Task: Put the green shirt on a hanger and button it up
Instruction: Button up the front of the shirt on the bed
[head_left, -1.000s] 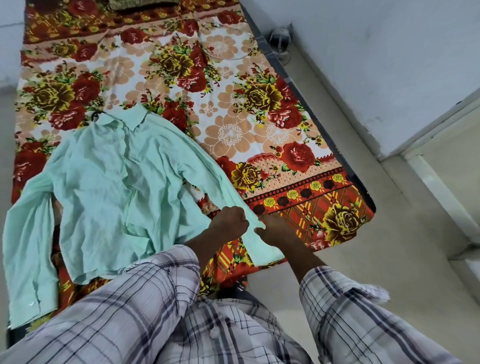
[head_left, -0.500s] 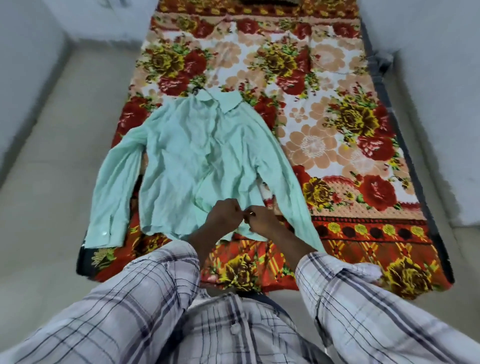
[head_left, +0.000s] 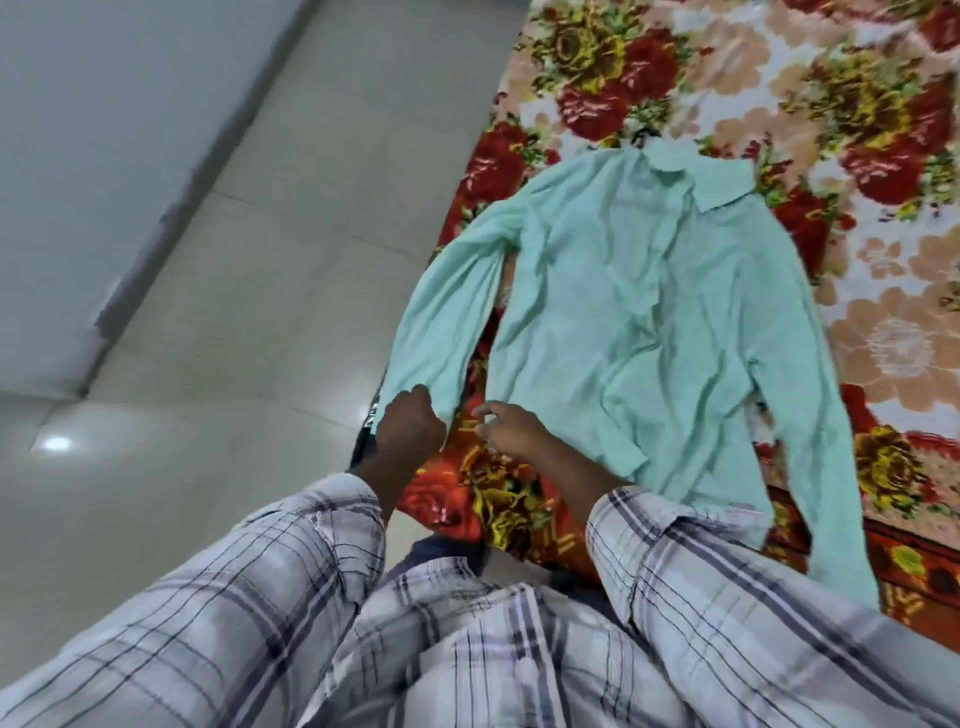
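The green shirt lies flat and front up on the floral bedspread, collar away from me and both sleeves spread down its sides. A small dark piece pokes out above the collar; I cannot tell what it is. My left hand grips the cuff end of the shirt's left sleeve at the bed's near corner. My right hand hovers just beside it over the bedspread, fingers loosely curled, holding nothing, close to the shirt's lower left hem.
The bed's edge runs along the left of the shirt, with pale tiled floor beyond it and a grey wall further left. My checked sleeves and shirt front fill the bottom of the view.
My hands moved from the right sleeve's cuff, past the shirt's lower hem, to the left sleeve's cuff. The left hand took hold of that cuff. My view swung to the left.
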